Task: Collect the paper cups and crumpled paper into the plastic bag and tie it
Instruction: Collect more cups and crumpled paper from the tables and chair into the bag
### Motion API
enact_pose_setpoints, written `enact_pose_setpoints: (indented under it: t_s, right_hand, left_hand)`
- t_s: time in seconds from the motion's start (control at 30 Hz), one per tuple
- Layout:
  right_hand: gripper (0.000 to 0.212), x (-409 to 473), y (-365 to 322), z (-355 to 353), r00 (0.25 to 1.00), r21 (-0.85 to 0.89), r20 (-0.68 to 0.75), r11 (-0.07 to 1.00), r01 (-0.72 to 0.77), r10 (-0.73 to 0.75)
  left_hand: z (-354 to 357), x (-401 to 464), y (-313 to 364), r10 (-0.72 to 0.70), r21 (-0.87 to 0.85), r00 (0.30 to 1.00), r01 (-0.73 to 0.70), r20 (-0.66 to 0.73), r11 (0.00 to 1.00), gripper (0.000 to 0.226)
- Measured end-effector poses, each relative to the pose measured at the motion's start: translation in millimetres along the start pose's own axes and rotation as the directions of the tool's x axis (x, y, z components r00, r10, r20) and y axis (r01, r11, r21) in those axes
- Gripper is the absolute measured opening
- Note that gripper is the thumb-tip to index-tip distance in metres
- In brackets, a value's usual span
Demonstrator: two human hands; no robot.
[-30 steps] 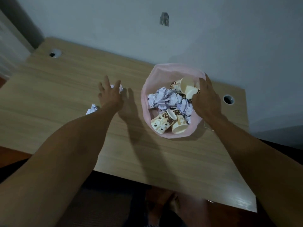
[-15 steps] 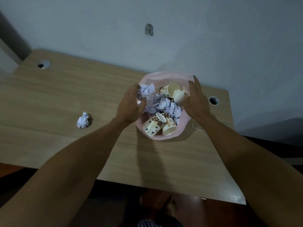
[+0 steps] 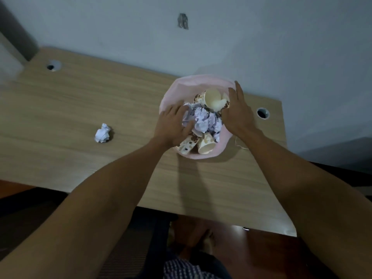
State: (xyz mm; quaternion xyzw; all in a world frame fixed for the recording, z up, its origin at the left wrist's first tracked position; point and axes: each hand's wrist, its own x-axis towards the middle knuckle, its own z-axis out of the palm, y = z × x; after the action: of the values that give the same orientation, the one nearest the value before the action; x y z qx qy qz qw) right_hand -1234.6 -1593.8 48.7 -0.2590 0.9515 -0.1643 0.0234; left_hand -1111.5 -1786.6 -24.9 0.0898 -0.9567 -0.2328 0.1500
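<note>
Bag (image 3: pixel 173 91), pink plastic, sits open on the desk (image 3: pixel 84 101), heaped with paper cups (image 3: pixel 213 97) and crumpled paper (image 3: pixel 203 119); left hand (image 3: pixel 173 125) presses the wads with loose fingers, gripping nothing; right hand (image 3: pixel 237 111) lies flat against the rim; one stray wad (image 3: pixel 103 133) waits well left; best pack gently, keeping the rim free for tying.

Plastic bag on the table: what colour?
Pale pink plastic bag, seen in the head view, the only one.

plain office or study room, wood-grain tabletop (image 3: pixel 80 101) with round cable holes (image 3: pixel 262 113), pushed against a bare pale wall (image 3: pixel 261 37), dim light
</note>
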Motion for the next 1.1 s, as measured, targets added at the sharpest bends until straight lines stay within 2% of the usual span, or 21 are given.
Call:
enact_pose_setpoints:
  t_s: [0.1, 0.23, 0.33, 0.43, 0.53, 0.63, 0.7, 0.77, 0.83, 0.93, 1.1]
  right_hand:
    - [0.063, -1, -3, 4, 1.0, -0.001, 0.004, 1.0, 0.017, -0.017]
    - [0.065, -1, -6, 13, 1.0, -0.022, -0.006, 1.0, 0.0, 0.0]
    - [0.064, -2, -5, 20, 1.0, -0.043, -0.012, 0.999, -0.009, 0.009]
    - [0.065, -4, -4, 23, 1.0, -0.046, -0.013, 0.999, -0.004, 0.003]
    - [0.068, -6, -3, 25, 1.0, -0.043, -0.01, 0.999, -0.017, 0.017]
    - [0.066, -6, -4, 23, 1.0, -0.044, -0.013, 0.999, -0.024, 0.023]
    - [0.064, -5, -5, 20, 1.0, -0.035, -0.013, 0.999, -0.025, 0.025]
    - [0.064, -5, -5, 18, 0.999, -0.024, -0.019, 0.999, -0.03, 0.029]
    - [0.065, -4, -5, 14, 0.999, -0.024, -0.029, 0.999, -0.035, 0.035]
    - [0.069, -2, -4, 6, 0.999, -0.018, -0.026, 0.999, -0.035, 0.034]
    - [0.088, 3, 4, -9, 0.999, 0.01, 0.022, 0.999, -0.038, 0.038]
  left_hand:
    - [-19, -15, -37, -0.25, 0.099, 0.967, 0.254, -0.052, 0.962, 0.05]
    - [-43, -43, -97, -0.582, 0.168, 0.809, 0.587, -0.082, 0.792, 0.064]
    - [-50, -59, -136, -0.744, 0.26, 0.666, 0.728, -0.048, 0.635, 0.066]
    - [-45, -72, -162, -0.823, 0.252, 0.567, 0.792, 0.036, 0.557, 0.046]
    - [-36, -83, -168, -0.786, 0.229, 0.616, 0.759, 0.05, 0.609, 0.034]
    - [-36, -77, -157, -0.721, 0.174, 0.692, 0.708, 0.02, 0.684, 0.035]
    - [-38, -63, -138, -0.645, 0.032, 0.764, 0.644, 0.017, 0.764, 0.045]
    - [-41, -45, -108, -0.498, -0.148, 0.867, 0.489, -0.027, 0.859, 0.054]
    - [-44, -25, -74, -0.364, -0.29, 0.929, 0.332, -0.062, 0.897, 0.049]
    - [-44, 9, -28, -0.283, -0.422, 0.957, 0.232, -0.062, 0.876, 0.036]
    - [-27, 46, 21, -0.026, -0.349, 0.999, 0.017, -0.021, 0.937, 0.042]
